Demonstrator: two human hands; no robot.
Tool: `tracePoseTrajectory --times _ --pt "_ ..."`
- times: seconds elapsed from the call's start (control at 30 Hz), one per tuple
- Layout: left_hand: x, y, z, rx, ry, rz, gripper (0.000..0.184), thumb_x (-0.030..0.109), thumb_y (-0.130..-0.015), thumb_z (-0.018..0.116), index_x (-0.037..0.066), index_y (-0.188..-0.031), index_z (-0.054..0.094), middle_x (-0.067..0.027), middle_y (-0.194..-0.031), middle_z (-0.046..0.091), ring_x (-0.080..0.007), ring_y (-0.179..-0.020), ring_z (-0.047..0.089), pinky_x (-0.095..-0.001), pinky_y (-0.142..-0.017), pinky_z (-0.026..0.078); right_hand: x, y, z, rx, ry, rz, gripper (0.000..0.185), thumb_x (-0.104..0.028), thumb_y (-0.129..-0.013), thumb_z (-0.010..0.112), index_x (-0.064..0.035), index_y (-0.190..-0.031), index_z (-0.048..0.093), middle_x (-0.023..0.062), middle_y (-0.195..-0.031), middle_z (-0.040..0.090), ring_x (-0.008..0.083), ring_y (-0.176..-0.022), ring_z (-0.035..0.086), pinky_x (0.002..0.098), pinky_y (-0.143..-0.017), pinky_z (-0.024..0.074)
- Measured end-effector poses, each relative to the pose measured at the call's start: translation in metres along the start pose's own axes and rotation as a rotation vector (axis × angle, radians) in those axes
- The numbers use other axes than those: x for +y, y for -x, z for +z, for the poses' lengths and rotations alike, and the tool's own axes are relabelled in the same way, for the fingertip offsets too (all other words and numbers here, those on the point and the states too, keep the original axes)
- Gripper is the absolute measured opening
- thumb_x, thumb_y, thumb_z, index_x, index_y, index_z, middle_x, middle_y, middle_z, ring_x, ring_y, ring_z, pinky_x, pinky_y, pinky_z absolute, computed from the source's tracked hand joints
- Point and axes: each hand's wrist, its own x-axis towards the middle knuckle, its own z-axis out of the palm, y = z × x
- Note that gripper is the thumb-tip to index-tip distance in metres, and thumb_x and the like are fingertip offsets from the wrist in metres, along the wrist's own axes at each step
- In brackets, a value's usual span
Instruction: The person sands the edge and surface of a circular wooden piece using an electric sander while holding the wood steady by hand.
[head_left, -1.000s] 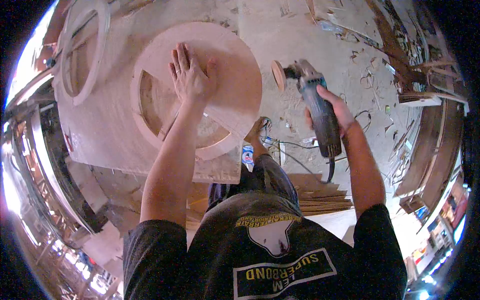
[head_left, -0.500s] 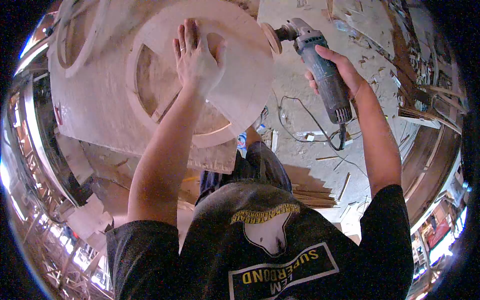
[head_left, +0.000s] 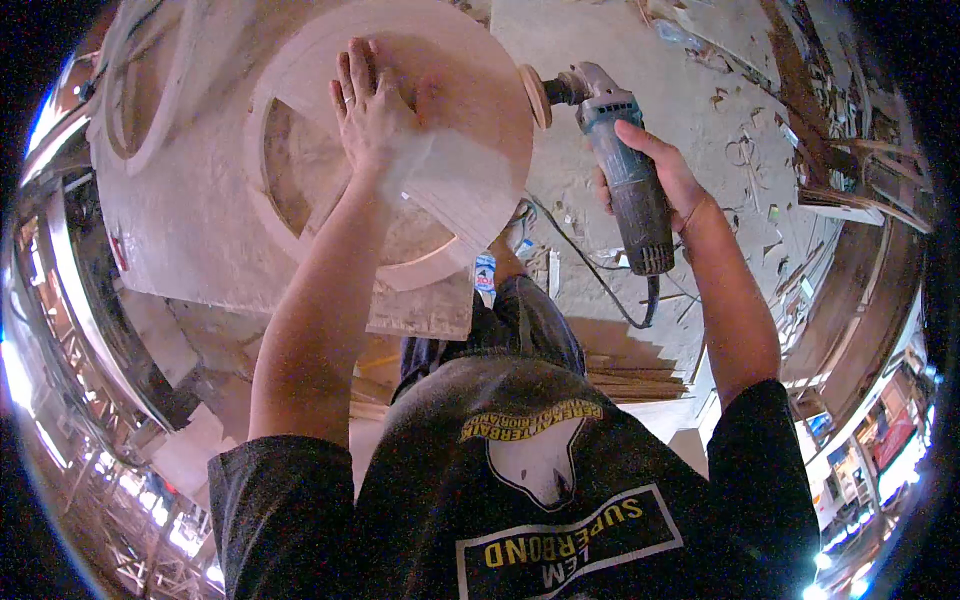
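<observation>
My left hand lies on a round wooden disc, fingers stretched out and pressing on its face. The disc has curved cut-outs on its lower and left side and rests on a wide board. In my right hand is an angle grinder, held around its body with the thumb on top. Its round sanding pad stands upright against the disc's right edge; whether they touch is hard to tell. The grinder's cord hangs from its rear end.
The large board under the disc ends just before my legs. Another curved wooden ring lies at the upper left. Scraps and dust cover the floor on the right. Stacked wood strips lie near my right leg, and a plastic bottle near my feet.
The grinder has shifted left and slightly down, its pad following the disc's right edge. My left hand and the disc have moved a little left in view. The cord has swung left.
</observation>
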Motion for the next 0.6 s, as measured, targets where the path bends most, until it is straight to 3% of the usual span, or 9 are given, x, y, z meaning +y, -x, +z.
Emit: tracePoseTrajectory --times 0.23,0.6 --pt "-0.002 -0.002 0.005 -0.043 -0.032 -0.031 0.088 0.06 -0.103 0.046 -0.001 -0.164 0.029 -0.0172 -0.176 0.017 -0.0354 -0.163 0.012 -0.0496 -0.132 0.009 0.033 0.013 0.018 0.04 -0.168 0.015 0.059 -0.06 -0.096 0.065 -0.0052 -0.118 0.062 0.0133 -0.084 0.072 0.0237 -0.065 0.071 0.0372 -0.061 0.0603" --pt "0.001 -0.002 0.003 -0.028 -0.046 -0.033 0.088 0.058 -0.102 0.048 -0.001 -0.165 0.028 -0.0156 -0.176 0.017 -0.0336 -0.163 0.012 -0.0479 -0.132 0.01 0.085 0.028 0.027 0.062 -0.265 -0.006 0.061 -0.06 -0.095 0.066 -0.007 -0.125 0.062 0.0128 -0.086 0.072 0.024 -0.066 0.071 0.0372 -0.062 0.0602"
